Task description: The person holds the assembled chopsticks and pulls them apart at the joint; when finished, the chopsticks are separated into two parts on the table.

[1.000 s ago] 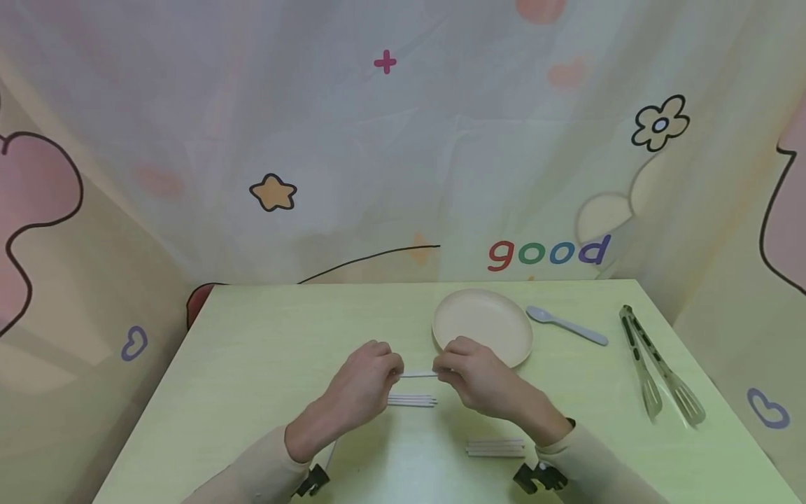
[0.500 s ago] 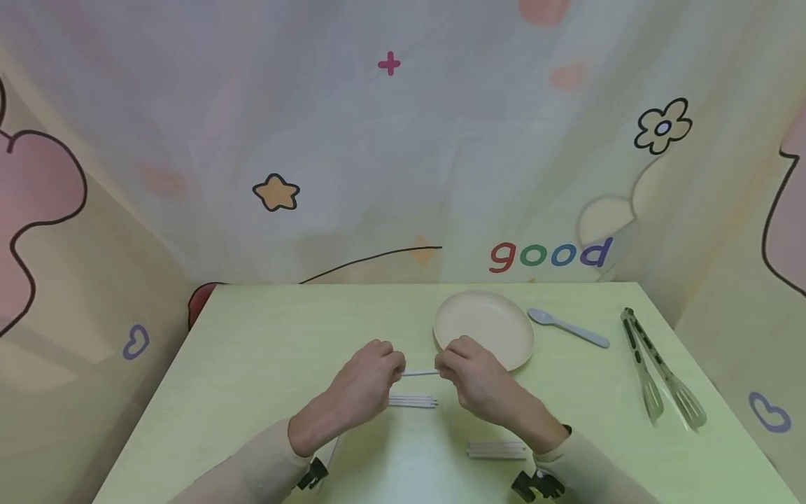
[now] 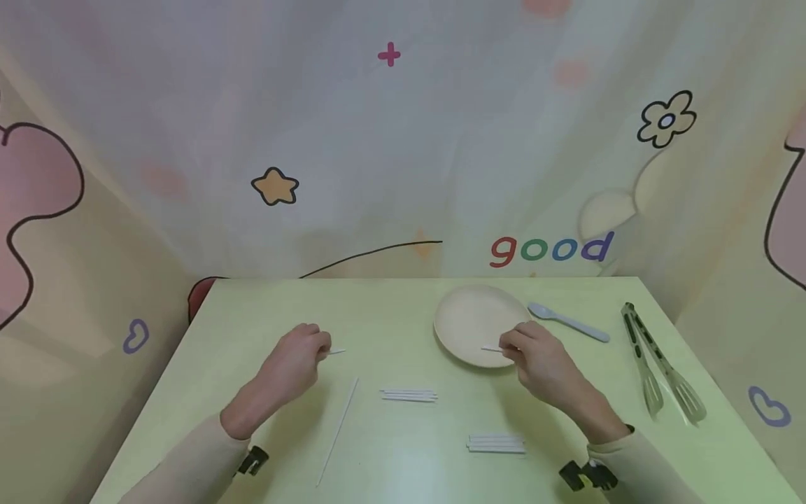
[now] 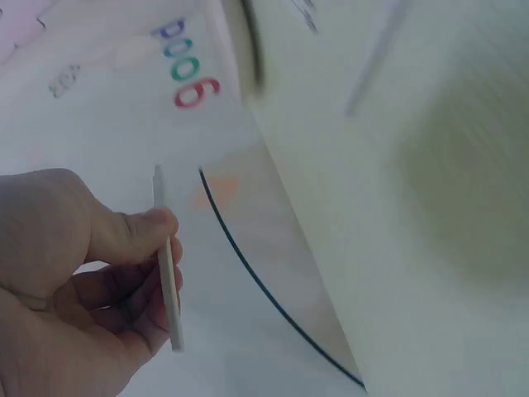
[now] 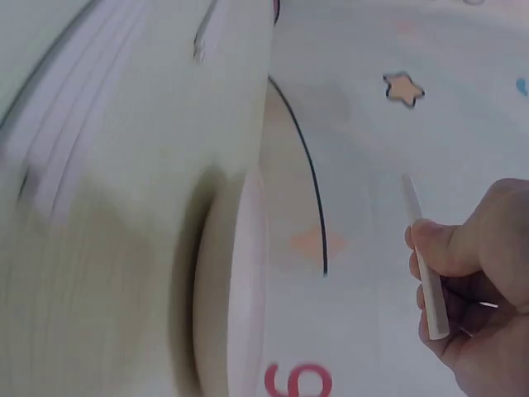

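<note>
My left hand (image 3: 291, 367), raised above the table's left half, pinches a short white stick piece (image 4: 169, 285) between thumb and fingertips. Over the near edge of the plate (image 3: 469, 318), my right hand (image 3: 546, 364) pinches another short white stick piece (image 5: 431, 289). A wide gap separates the two hands. Between them on the table lies a small row of short white sticks (image 3: 409, 400). Closer to me, below the right hand, is a second such row of sticks (image 3: 496, 451). One long thin stick (image 3: 338, 429) lies slanted beside the left forearm.
A pale blue-grey spoon (image 3: 576, 325) lies right of the plate. Metal tongs (image 3: 686, 401) with slotted ends rest by the table's right side. A printed cloth (image 3: 352, 140) hangs behind the table.
Both hands held one stick between them, close together. Now they have moved apart, left and right, each with a separate short piece. The long stick and middle row are now uncovered.
</note>
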Action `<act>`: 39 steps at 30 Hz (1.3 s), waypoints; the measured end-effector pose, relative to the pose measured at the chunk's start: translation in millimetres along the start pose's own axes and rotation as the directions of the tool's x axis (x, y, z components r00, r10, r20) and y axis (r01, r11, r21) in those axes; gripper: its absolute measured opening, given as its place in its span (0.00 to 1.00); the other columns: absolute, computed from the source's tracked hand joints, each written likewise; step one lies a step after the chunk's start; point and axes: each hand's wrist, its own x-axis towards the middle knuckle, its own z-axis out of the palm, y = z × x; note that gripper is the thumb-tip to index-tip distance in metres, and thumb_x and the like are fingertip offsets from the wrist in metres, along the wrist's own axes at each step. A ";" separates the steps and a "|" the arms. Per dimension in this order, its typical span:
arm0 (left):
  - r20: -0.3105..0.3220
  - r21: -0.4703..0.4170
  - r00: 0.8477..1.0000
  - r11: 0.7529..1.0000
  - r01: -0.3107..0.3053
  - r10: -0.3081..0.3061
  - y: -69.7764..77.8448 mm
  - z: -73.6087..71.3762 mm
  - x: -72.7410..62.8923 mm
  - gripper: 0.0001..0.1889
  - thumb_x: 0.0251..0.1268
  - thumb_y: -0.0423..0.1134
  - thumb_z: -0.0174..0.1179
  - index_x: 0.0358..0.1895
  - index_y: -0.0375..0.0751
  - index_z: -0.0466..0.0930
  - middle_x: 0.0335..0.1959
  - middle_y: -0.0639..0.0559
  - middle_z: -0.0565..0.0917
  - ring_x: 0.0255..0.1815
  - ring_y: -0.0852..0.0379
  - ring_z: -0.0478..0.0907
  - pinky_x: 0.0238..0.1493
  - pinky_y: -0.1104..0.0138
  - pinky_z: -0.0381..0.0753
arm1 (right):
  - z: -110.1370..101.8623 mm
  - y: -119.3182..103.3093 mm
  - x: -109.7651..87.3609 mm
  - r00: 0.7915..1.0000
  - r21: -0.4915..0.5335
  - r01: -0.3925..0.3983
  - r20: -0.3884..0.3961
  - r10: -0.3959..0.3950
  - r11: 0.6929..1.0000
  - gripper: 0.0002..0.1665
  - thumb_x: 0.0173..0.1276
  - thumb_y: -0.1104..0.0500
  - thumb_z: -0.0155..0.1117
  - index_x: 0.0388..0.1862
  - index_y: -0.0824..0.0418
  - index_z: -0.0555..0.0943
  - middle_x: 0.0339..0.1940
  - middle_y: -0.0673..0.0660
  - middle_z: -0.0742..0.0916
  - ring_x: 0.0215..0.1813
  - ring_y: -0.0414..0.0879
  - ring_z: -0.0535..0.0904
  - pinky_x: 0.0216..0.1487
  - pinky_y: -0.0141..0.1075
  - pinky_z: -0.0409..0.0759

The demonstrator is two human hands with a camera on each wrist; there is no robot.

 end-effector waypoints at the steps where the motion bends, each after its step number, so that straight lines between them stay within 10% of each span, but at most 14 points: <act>1: 0.005 -0.019 1.000 0.999 -0.026 0.027 1.4 -1.4 4.0 0.09 0.55 0.21 0.63 0.25 0.39 0.78 0.22 0.54 0.74 0.25 0.59 0.66 0.28 0.69 0.70 | 0.4 -1.2 3.0 1.000 0.016 0.019 0.020 -0.020 1.000 0.11 0.53 0.75 0.70 0.31 0.62 0.82 0.29 0.51 0.82 0.35 0.44 0.75 0.36 0.38 0.80; 39: -0.004 -0.081 0.990 0.987 -0.139 0.139 23.4 7.8 21.3 0.07 0.53 0.28 0.69 0.24 0.42 0.82 0.22 0.56 0.78 0.27 0.60 0.72 0.31 0.71 0.74 | 7.3 -12.9 -10.0 0.991 0.058 0.011 0.131 -0.018 0.998 0.10 0.51 0.69 0.75 0.29 0.56 0.85 0.29 0.43 0.83 0.35 0.36 0.72 0.34 0.30 0.77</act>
